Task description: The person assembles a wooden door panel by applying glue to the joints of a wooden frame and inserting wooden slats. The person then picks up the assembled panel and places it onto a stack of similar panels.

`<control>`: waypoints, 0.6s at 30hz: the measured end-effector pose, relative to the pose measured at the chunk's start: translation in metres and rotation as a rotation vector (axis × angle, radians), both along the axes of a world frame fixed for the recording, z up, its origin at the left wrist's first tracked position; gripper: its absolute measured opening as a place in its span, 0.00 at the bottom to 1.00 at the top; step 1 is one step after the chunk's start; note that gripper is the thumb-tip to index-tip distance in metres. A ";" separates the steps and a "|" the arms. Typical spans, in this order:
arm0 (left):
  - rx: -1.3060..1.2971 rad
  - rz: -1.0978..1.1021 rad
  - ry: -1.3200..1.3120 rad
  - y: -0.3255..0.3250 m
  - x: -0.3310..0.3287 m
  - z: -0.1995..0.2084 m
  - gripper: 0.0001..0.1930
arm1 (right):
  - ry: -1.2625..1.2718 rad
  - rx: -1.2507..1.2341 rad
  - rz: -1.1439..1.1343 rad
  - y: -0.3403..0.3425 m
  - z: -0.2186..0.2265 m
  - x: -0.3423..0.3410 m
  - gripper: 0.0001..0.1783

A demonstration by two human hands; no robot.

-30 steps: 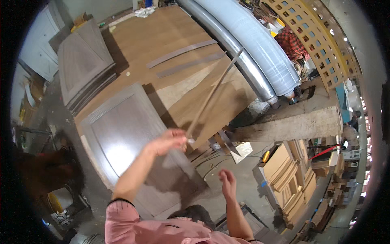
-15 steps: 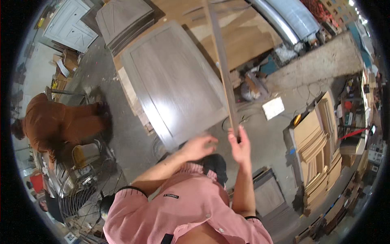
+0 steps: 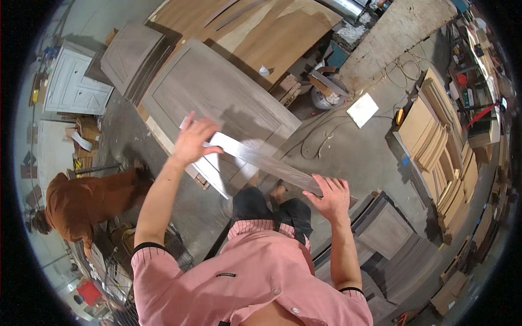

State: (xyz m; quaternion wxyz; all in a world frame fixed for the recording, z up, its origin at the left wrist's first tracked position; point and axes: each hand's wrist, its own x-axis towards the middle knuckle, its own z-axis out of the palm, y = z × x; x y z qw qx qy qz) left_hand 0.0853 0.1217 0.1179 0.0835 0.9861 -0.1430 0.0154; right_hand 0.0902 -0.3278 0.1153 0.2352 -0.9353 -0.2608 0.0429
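A long, narrow grey wood strip is held slantwise in front of me, over the near end of a large grey framed panel. My left hand grips the strip toward its far left end, thumb on the near side and fingers over the other edge. My right hand is closed round the strip's near right end, beyond the panel's edge. Bright light glares off the strip beside my left hand. Part of the panel below is hidden by the strip and my left hand.
Grey panels are stacked at the far left. Beyond the panel, a small white bottle stands on brown sheet material. Cut boards fill a rack at right. Cords cross the floor. A person in brown bends over at left.
The strip has swung from pointing away from me to lying crosswise. My left hand has reached out and taken hold of it; the right still holds its near end. The view has turned.
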 end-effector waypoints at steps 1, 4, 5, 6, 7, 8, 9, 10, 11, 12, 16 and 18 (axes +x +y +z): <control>-0.006 0.038 -0.039 0.025 0.000 0.002 0.33 | -0.043 0.004 0.025 0.002 -0.001 0.003 0.29; 0.110 0.528 0.005 0.114 -0.012 -0.014 0.24 | 0.023 -0.049 -0.054 -0.012 -0.011 0.011 0.30; 0.256 0.706 -0.078 0.148 -0.022 -0.033 0.23 | 0.043 -0.056 -0.127 -0.018 -0.014 0.014 0.30; 0.240 0.702 -0.066 0.149 -0.015 -0.044 0.23 | 0.048 -0.075 -0.130 -0.024 -0.020 0.014 0.30; 0.222 0.633 -0.086 0.141 -0.005 -0.051 0.24 | 0.058 0.020 -0.324 -0.030 -0.024 0.013 0.30; 0.202 0.564 -0.107 0.129 0.005 -0.060 0.25 | 0.063 0.112 -0.519 -0.032 -0.030 0.011 0.30; 0.156 0.524 -0.093 0.115 0.019 -0.077 0.28 | 0.068 0.094 -0.514 -0.025 -0.031 0.012 0.30; 0.143 0.560 -0.087 0.094 0.039 -0.097 0.29 | 0.158 0.329 -0.673 -0.014 -0.031 0.012 0.28; 0.139 0.603 -0.080 0.073 0.056 -0.116 0.31 | 0.253 0.573 -0.822 -0.001 -0.034 0.016 0.27; -0.056 0.646 -0.064 0.047 0.068 -0.132 0.33 | 0.249 0.557 -0.818 0.013 -0.033 0.017 0.27; -0.247 0.353 0.070 -0.095 0.074 -0.138 0.38 | 0.286 0.575 -0.846 0.039 -0.033 0.010 0.21; -0.677 -0.164 0.375 -0.152 0.028 -0.115 0.26 | 0.291 0.624 -0.930 0.053 -0.034 0.008 0.21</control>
